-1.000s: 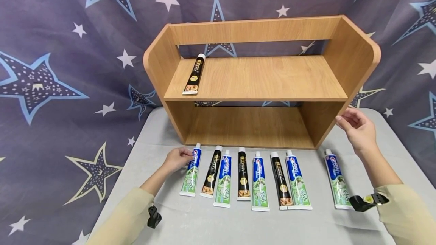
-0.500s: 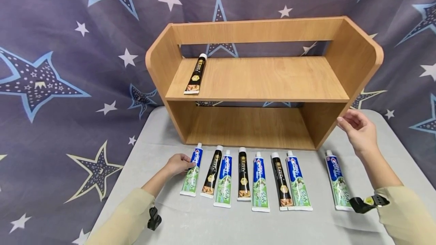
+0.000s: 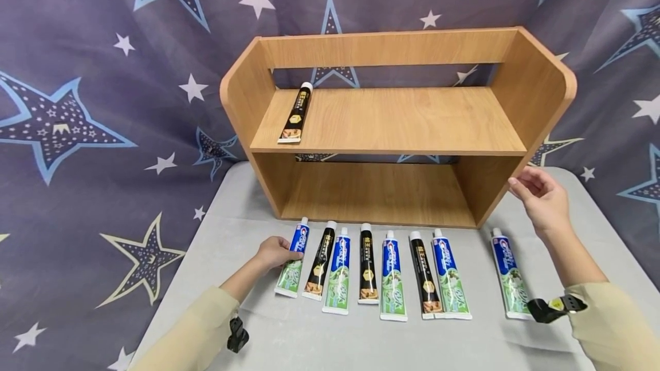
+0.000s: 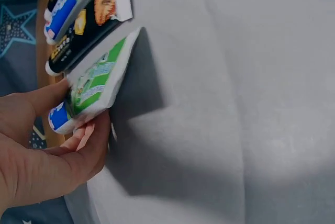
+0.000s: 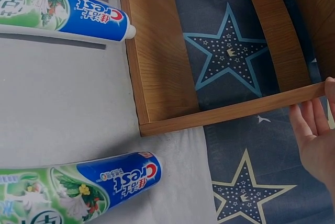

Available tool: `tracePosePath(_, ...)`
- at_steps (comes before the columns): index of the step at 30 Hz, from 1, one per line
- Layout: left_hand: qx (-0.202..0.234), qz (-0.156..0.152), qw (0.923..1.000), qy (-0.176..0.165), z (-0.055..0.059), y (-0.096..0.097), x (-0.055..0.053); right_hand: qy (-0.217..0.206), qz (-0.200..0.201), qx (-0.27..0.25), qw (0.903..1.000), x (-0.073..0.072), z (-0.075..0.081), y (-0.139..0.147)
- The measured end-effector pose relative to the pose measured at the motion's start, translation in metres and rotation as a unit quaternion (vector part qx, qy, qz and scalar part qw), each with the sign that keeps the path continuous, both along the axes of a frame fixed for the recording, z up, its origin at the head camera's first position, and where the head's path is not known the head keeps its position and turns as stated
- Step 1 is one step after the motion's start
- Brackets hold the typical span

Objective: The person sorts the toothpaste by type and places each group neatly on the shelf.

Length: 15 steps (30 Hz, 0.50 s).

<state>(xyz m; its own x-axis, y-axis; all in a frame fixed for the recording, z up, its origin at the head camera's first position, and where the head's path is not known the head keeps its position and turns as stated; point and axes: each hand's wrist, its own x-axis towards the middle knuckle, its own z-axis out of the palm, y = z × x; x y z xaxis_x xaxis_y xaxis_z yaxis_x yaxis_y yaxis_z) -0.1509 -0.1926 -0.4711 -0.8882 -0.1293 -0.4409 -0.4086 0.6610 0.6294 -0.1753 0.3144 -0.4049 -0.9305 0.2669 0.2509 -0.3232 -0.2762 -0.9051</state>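
Note:
My left hand (image 3: 275,252) pinches the leftmost blue-and-green toothpaste tube (image 3: 290,277), thumb on one side and fingers on the other. In the left wrist view this toothpaste tube (image 4: 97,80) tilts, its crimped end raised above its shadow on the cloth. My right hand (image 3: 547,202) grips the front edge of the wooden shelf's right side panel (image 3: 536,102). The right wrist view shows the fingers (image 5: 309,116) along the panel's outer face. A black toothpaste tube (image 3: 321,262) lies just right of the held one.
More toothpaste tubes, blue-green (image 3: 394,279) and black (image 3: 368,265), lie in a row before the two-tier shelf (image 3: 392,122). One black tube (image 3: 296,113) rests on its upper tier, at left. A lone blue-green tube (image 3: 510,273) lies near the right forearm. A star-patterned curtain (image 3: 67,199) hangs behind.
My left hand has slid down the leftmost toothpaste tube toward its middle, and the tube has shifted slightly right. My right hand keeps its place on the shelf's side panel.

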Motion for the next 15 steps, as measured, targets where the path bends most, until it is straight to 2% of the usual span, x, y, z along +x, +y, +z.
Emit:
tracePosePath(8, 0.019, 0.005, 0.9997, -0.012, -0.0056, -0.0056, -0.0009, -0.002, 0.002, 0.005, 1.0, -0.0003, -0.0022, -0.0002)
tracePosePath(15, 0.069, 0.013, 0.9968, -0.038, -0.005, -0.01, -0.0056, 0.007, -0.003, 0.007, 0.9999, -0.0003, -0.001, -0.0002)
